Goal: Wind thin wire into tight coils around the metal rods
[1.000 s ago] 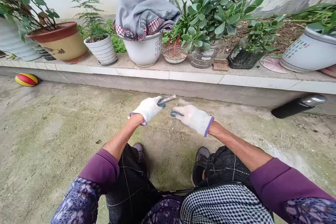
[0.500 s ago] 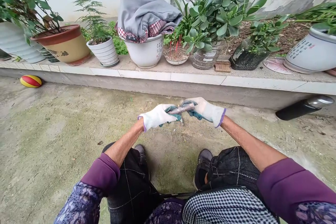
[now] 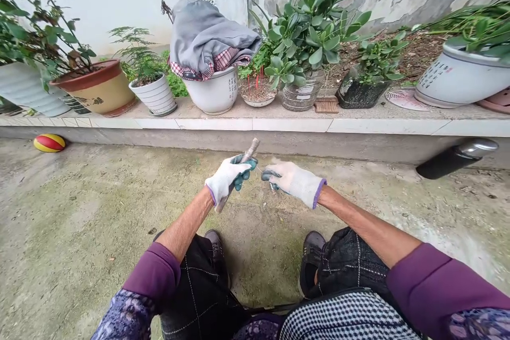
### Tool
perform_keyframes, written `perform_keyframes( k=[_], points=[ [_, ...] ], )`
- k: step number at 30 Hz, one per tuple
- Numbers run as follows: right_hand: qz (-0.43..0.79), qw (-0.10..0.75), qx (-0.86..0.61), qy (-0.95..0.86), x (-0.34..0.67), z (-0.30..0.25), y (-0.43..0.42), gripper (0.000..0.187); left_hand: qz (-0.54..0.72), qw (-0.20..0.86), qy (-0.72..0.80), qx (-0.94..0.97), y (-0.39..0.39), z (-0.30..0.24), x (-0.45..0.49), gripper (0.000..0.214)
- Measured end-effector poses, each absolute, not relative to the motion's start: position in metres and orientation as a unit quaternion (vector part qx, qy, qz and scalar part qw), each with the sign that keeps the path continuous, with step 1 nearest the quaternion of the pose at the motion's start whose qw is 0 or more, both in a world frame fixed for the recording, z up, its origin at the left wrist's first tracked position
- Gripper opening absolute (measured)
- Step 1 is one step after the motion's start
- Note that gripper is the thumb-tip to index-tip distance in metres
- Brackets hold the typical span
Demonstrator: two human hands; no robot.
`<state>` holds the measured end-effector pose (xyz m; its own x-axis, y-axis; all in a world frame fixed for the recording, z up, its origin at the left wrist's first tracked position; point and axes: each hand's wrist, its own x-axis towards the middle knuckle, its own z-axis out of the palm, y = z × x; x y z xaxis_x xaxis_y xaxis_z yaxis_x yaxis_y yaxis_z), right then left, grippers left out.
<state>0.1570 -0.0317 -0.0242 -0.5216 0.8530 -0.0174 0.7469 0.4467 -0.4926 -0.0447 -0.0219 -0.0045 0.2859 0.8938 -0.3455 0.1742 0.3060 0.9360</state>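
Both my hands wear white work gloves with teal palms and purple cuffs. In the head view my left hand point(image 3: 231, 175) is wrapped round a short grey-brown stick point(image 3: 251, 150), held slanted. Its upper end, which looks wound with something pale, sticks out above the fingers, and its lower end shows beneath the palm. A thin strand, like wire or string, point(image 3: 258, 169) stretches between the two hands. My right hand point(image 3: 292, 180), a little blurred at the fingers, is closed at the strand's other end. Something small and greyish pokes out under its fingers; its kind is unclear.
Potted plants stand along a tiled ledge point(image 3: 287, 124) ahead, one white pot covered by a grey cloth point(image 3: 211, 32). A black bottle point(image 3: 450, 159) leans at the ledge's foot on the right. A red-yellow ball point(image 3: 49, 143) lies on the left.
My hands have moved apart. The stick, earlier held level between both, is now tilted up in my left hand alone. My right hand has let go of it, and the strand shows between them.
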Motion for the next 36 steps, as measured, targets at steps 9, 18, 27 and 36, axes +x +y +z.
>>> perform_keyframes(
  k=[9, 18, 27, 36],
  points=[
    [0.191, 0.054, -0.504, -0.841, 0.157, -0.028, -0.019, 0.025, 0.322, 0.716, 0.414, 0.461, -0.020, -0.001, -0.051, 0.058],
    [0.187, 0.023, -0.512, -0.838, 0.156, -0.025, -0.019, 0.028, 0.353, 0.697, 0.398, 0.480, -0.022, 0.001, -0.057, 0.056],
    [0.165, -0.037, -0.512, -0.842, 0.160, -0.024, -0.022, 0.029, 0.354, 0.647, 0.470, 0.485, -0.027, 0.001, -0.047, 0.049],
    [0.172, -0.045, -0.515, -0.839, 0.161, -0.033, -0.017, 0.027, 0.345, 0.651, 0.466, 0.490, -0.026, 0.002, -0.046, 0.051]
  ],
)
